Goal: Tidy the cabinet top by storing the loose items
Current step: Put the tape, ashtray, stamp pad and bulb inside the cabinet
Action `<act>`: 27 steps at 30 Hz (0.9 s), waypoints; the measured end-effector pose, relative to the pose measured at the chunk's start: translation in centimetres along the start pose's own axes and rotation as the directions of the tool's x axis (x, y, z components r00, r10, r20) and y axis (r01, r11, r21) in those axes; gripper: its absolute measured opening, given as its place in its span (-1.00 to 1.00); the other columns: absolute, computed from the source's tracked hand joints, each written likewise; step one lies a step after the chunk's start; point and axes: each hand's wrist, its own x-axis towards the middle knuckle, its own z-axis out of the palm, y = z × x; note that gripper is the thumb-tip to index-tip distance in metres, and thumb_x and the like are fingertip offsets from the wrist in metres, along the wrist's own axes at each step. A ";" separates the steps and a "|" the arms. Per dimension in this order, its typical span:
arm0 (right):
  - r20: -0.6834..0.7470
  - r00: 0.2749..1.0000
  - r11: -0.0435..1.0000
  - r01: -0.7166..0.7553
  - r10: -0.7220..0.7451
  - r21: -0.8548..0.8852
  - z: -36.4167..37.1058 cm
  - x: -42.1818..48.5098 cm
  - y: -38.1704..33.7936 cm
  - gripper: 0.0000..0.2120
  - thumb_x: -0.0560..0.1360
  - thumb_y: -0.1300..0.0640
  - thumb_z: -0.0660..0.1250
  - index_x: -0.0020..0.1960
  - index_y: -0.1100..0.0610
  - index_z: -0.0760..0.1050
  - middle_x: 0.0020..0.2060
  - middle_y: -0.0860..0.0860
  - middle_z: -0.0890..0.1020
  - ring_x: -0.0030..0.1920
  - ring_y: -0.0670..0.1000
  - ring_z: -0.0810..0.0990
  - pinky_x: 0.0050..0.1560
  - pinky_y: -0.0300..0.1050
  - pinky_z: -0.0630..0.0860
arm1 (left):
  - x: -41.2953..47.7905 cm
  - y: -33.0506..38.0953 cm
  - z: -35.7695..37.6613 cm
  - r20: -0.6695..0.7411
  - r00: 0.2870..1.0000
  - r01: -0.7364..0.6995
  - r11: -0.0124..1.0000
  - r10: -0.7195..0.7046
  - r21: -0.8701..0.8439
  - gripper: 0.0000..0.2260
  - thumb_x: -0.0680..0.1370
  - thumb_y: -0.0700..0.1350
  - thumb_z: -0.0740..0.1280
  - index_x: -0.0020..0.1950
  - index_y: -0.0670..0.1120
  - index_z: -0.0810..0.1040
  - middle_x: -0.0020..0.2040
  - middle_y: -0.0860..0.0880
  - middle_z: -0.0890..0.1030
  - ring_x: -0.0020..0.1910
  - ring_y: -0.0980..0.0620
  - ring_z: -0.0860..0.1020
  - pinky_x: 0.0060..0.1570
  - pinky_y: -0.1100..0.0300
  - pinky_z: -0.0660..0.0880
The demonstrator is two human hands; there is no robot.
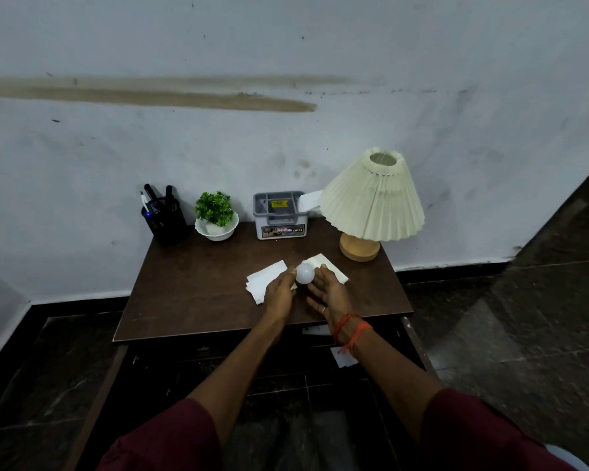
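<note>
Nearest, maroon sleeves [170,436] and bare forearms are seen, with a red thread [351,329] tied round the right wrist. Over the near middle of the dark, wood-grained table [191,287], the bulb [305,273] is held up between the two hands. The left hand [279,294] is curled, its fingertips closed on the bulb's left side and, it seems, on its hidden neck. The right hand [327,295] is kept open, fingers nearly straight and thumb just beside the globe; nothing is gripped by it.

The bulb is judged light, smooth and slippery, a matte white globe with a thin shell that could crack if dropped or squeezed. It is best taken by the neck or cradled underneath. Beneath the hands, white paper sheets [266,280] lie fanned; they are judged thin, limp and easily creased, and better gathered flat as a stack.

Farther back, along the wall from left to right, are set a black mesh pen holder [167,222], a leafy plant [215,209] in a white scalloped bowl, a grey plastic organiser box [279,215], and a lamp [371,198] with a pleated cream shade on a rounded wooden base.
</note>
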 end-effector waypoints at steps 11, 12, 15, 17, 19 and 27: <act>-0.026 0.997 0.995 0.078 -0.077 0.061 0.6 -5.9 -2.8 -0.67 0.57 0.07 0.21 0.32 0.05 0.43 0.10 -0.01 0.57 0.11 0.02 0.55 0.03 -0.10 0.44 | -5.5 4.7 0.7 0.002 1.000 -0.029 0.986 0.030 -0.167 -0.80 0.60 -0.19 0.23 -0.17 -0.08 0.58 -0.22 0.00 0.64 -0.05 -0.06 0.56 -0.14 0.20 0.47; -0.027 0.996 0.994 0.083 -0.082 0.065 0.6 -6.6 -2.8 -0.68 0.57 0.07 0.21 0.30 0.06 0.44 0.09 0.00 0.57 0.10 0.02 0.55 -0.03 -0.13 0.44 | -6.1 5.0 0.7 0.017 0.999 -0.027 0.984 0.031 -0.174 -0.81 0.61 -0.20 0.22 -0.15 -0.08 0.57 -0.24 0.03 0.66 -0.07 -0.03 0.57 -0.14 0.23 0.47; -0.018 0.995 0.994 0.097 -0.096 0.047 0.1 -8.2 -2.7 -0.77 0.58 0.07 0.20 0.21 0.05 0.45 0.09 0.02 0.57 0.10 0.03 0.55 -0.07 -0.14 0.44 | -7.7 5.0 0.6 0.002 1.000 -0.021 0.983 0.022 -0.181 -0.84 0.60 -0.22 0.22 -0.04 -0.15 0.60 -0.21 0.04 0.67 -0.03 -0.02 0.58 -0.11 0.26 0.49; -0.018 0.995 0.994 0.103 -0.102 0.039 -0.4 -8.7 -2.0 -0.81 0.58 0.07 0.20 0.16 0.06 0.47 0.13 0.03 0.58 0.10 0.03 0.55 0.01 -0.09 0.45 | -8.7 4.5 0.3 -0.024 1.000 -0.004 0.982 0.000 -0.190 -0.81 0.59 -0.22 0.24 0.10 -0.23 0.60 -0.06 -0.06 0.64 0.05 -0.06 0.56 -0.10 0.26 0.50; -0.019 0.994 0.994 0.108 -0.107 0.030 -0.9 -8.9 -1.1 -0.76 0.58 0.06 0.20 0.19 0.10 0.49 0.14 0.04 0.59 0.10 0.03 0.56 0.10 -0.05 0.44 | -9.4 3.4 0.0 -0.017 1.000 0.007 0.981 -0.011 -0.196 -0.77 0.58 -0.22 0.24 0.16 -0.26 0.59 0.07 -0.13 0.64 0.11 -0.09 0.58 -0.08 0.25 0.51; -0.017 0.997 0.997 0.078 -0.077 0.021 -2.3 -10.5 2.7 -0.83 0.58 0.05 0.20 0.04 0.06 0.54 0.06 0.04 0.62 -0.02 -0.03 0.61 -0.07 -0.16 0.50 | -13.5 0.3 -1.3 -0.034 0.999 0.020 0.963 -0.031 -0.270 -0.77 0.60 -0.22 0.21 0.15 -0.30 0.58 0.01 -0.15 0.66 -0.09 0.06 0.63 -0.21 0.35 0.59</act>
